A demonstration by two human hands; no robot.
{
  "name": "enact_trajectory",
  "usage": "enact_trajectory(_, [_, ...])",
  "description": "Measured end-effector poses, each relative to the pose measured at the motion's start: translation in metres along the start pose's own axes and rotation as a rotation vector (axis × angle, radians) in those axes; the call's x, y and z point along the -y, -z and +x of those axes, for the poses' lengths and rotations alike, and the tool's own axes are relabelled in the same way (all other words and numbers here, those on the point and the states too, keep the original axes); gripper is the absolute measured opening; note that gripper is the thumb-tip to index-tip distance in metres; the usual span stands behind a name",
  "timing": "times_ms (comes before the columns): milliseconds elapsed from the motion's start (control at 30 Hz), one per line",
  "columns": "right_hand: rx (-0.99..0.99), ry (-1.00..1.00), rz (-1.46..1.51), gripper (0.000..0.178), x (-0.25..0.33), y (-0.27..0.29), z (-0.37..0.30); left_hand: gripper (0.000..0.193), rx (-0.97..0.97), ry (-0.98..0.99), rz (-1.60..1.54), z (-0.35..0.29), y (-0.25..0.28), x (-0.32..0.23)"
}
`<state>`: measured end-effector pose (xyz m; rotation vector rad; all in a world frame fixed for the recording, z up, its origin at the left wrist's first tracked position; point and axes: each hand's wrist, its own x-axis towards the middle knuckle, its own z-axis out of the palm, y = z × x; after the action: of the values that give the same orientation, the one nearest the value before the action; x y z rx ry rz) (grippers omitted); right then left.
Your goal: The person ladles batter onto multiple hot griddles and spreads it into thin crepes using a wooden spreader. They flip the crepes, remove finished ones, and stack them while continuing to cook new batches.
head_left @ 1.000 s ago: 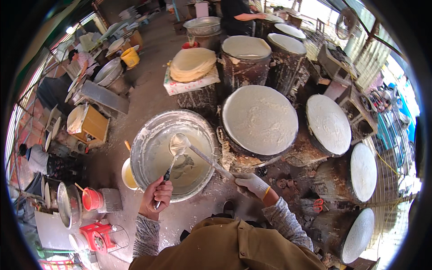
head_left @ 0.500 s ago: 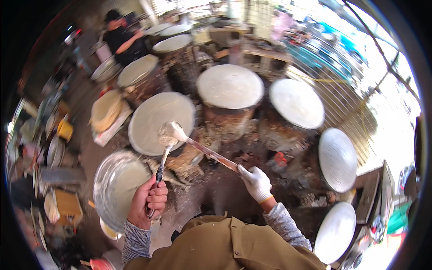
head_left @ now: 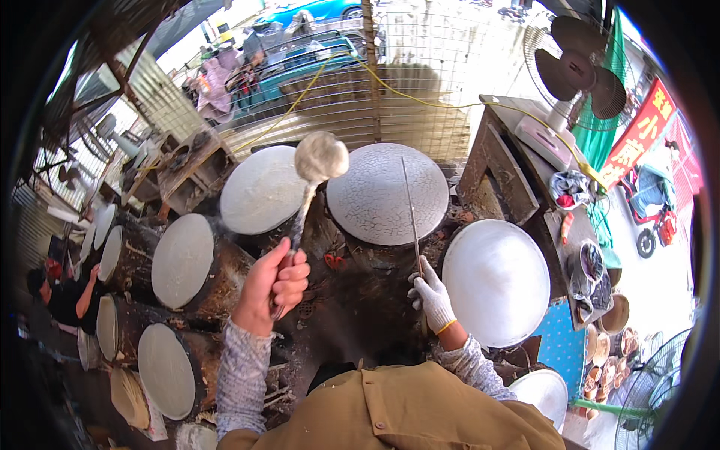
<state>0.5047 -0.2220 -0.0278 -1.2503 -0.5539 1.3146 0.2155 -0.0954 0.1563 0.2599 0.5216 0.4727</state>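
Note:
My left hand [head_left: 276,286], bare, is wrapped around the dark handle of a ladle [head_left: 321,159] held upright. Pale batter coats its round bowl. My right hand [head_left: 435,301], in a white glove with a yellow cuff edge, grips a long thin spatula [head_left: 411,210], seen nearly edge-on. The spatula crosses in front of a round griddle [head_left: 367,191] whose white batter layer is cracked all over; whether they touch I cannot tell. The ladle's bowl overlaps the edges of that griddle and a smooth white-coated griddle [head_left: 259,191] to its left.
More round white-coated griddles stand around me, one at the right [head_left: 495,283] and another at the left [head_left: 182,261]. A stack of thin round sheets [head_left: 129,396] lies lower left. A fan [head_left: 574,71] stands on a wooden bench [head_left: 517,157]. A person [head_left: 71,304] works far left.
My view has swung right, toward the cracked griddle. The ladle and spatula, crossed earlier above a left griddle beside the batter basin, are now apart and upright.

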Motion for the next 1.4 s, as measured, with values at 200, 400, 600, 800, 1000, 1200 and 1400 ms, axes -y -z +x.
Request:
enact_trajectory(200, [-0.285,-0.006,0.111,0.055,0.001,0.013,0.011,0.038,-0.14,0.148,0.451,0.163,-0.003,-0.001])
enact_trajectory(400, [-0.528,0.101,0.071,0.05,-0.029,-0.008,0.02,0.036,-0.317,-0.057,0.89,0.262,0.022,0.041])
enact_trajectory(600, [-0.767,0.226,-0.966,0.059,-0.071,-0.038,0.039,0.037,-0.516,-0.628,1.694,0.299,0.065,0.051])
enact_trajectory(800, [-0.719,0.022,-1.208,0.063,-0.043,-0.038,0.087,0.031,-0.532,-0.941,1.537,0.284,0.064,-0.021])
enact_trajectory(1000, [-0.718,0.224,-0.981,0.046,-0.02,0.003,0.195,0.025,-0.177,-0.859,0.988,0.237,0.039,-0.071])
enact_trajectory(1200, [-0.694,0.305,-0.774,0.039,0.01,-0.035,0.228,0.033,-0.043,-0.188,0.458,0.2,0.074,-0.063])
enact_trajectory(1400, [-0.813,0.17,-0.798,0.041,-0.016,-0.018,0.128,0.04,0.04,0.116,0.223,0.141,0.122,-0.07])
